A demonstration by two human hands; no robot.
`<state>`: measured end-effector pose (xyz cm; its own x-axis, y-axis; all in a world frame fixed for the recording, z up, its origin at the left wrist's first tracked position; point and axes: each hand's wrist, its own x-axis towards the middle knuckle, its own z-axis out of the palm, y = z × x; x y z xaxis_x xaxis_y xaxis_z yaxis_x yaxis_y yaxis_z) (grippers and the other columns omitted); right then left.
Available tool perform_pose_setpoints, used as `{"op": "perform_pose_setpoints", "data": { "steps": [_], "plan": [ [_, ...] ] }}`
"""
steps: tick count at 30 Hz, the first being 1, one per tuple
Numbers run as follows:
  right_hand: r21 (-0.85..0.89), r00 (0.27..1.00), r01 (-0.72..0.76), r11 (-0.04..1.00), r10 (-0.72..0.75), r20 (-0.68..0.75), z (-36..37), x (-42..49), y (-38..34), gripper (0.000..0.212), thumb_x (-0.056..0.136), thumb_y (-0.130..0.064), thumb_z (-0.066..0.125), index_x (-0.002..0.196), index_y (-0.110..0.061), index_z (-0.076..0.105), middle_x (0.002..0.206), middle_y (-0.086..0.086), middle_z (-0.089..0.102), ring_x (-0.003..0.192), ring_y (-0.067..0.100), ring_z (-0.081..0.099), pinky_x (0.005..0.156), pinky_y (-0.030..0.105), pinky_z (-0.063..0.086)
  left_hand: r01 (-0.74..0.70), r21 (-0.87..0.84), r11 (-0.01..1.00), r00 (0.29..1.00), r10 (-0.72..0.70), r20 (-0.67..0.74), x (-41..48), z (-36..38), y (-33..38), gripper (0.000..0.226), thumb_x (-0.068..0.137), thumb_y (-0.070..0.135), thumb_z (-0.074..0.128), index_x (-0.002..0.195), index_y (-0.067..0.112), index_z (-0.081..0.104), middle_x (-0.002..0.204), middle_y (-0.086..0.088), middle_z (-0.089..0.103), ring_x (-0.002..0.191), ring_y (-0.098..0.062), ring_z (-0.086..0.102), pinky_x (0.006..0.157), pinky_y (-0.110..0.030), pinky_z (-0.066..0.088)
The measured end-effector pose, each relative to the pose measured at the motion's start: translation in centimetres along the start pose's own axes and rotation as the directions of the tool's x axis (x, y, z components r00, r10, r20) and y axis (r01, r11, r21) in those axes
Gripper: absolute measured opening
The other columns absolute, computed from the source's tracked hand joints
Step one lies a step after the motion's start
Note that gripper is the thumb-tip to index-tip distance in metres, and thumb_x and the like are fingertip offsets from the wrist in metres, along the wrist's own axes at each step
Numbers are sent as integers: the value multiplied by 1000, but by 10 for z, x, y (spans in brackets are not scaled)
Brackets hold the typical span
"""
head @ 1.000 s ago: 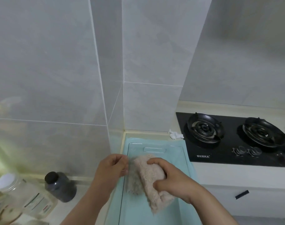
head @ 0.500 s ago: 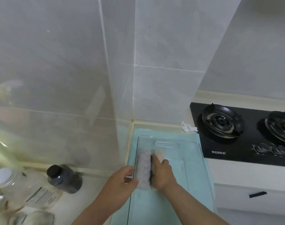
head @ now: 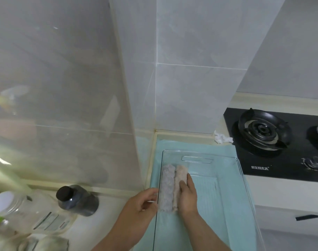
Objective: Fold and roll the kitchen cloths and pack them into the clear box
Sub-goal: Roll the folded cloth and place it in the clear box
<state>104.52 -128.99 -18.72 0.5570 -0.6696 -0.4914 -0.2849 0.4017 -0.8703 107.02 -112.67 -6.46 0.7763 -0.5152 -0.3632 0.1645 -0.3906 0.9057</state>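
Your right hand lies flat on the beige rolled cloth, fingers nearly straight, pressing rather than gripping. The roll sits under your fingers inside the clear box, touching the grey rolled cloth along the box's left wall. Your left hand hovers just outside that wall, fingers loosely curled, holding nothing.

Lower centre: your right hand presses the beige roll against the grey roll (touching) inside the clear box.
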Motion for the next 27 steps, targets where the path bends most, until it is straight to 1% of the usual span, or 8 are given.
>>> {"op": "perform_pose_setpoints", "data": {
  "steps": [5,9,14,17,20,23,25,27],
  "plan": [
    [58,996,-19,998,14,91,5,12,16,58,86,-26,48,144,-28,45,143,-6,52,131,15,49,115,45,33,-39,16,999,999,38,38,2,0,-6,66,90,-1,55,91,65,63,98,26,69,91,1,66,94,-34,52],
    [10,991,-16,1000,15,131,8,11,7,45,94,-15,45,138,-23,51,130,-3,62,121,17,57,109,44,41,-41,10,999,998,41,50,1,-2,-5,72,90,-1,56,83,71,60,94,34,66,85,5,64,92,-29,52],
    [-260,993,55,964,-25,115,0,6,-13,34,88,-34,49,121,-33,59,116,-6,67,112,22,61,102,46,46,10,-44,999,999,-8,52,0,-16,-7,32,72,27,61,82,56,70,92,24,71,85,-1,67,95,-40,52],
    [-436,993,99,895,-61,100,-13,4,-23,67,94,-44,50,151,-16,29,155,1,32,144,23,28,119,45,24,10,-78,997,1000,-9,6,-6,-34,-10,25,70,32,63,83,51,72,93,14,73,87,-6,68,94,-43,52],
    [-531,988,147,835,-94,126,-24,-6,-42,90,85,-61,49,155,-15,17,161,3,17,148,21,16,121,45,17,-35,-81,996,999,34,-19,-18,-58,-6,24,70,34,65,85,53,70,96,11,73,89,-7,67,93,-40,53],
    [-560,944,329,761,-283,170,-31,-26,-60,54,98,-35,51,146,-16,36,153,4,34,142,19,29,117,36,23,-112,-89,990,993,107,-55,-41,-88,1,18,72,36,71,87,46,71,95,7,73,89,-10,67,91,-37,53],
    [-513,884,464,723,-416,213,-28,-50,-73,26,97,-21,55,122,-29,54,131,-3,52,124,8,48,110,35,35,-164,-155,974,981,145,-126,-61,-105,4,28,62,46,69,89,41,73,92,2,73,86,-12,66,87,-37,53],
    [-410,821,571,711,-485,301,-16,-80,-88,25,92,-19,62,98,-44,63,108,-13,63,103,-7,56,99,23,45,-211,-219,953,957,156,-246,-82,-119,6,40,59,47,69,95,32,75,88,-2,73,84,-16,66,81,-36,53]
  ]
}}
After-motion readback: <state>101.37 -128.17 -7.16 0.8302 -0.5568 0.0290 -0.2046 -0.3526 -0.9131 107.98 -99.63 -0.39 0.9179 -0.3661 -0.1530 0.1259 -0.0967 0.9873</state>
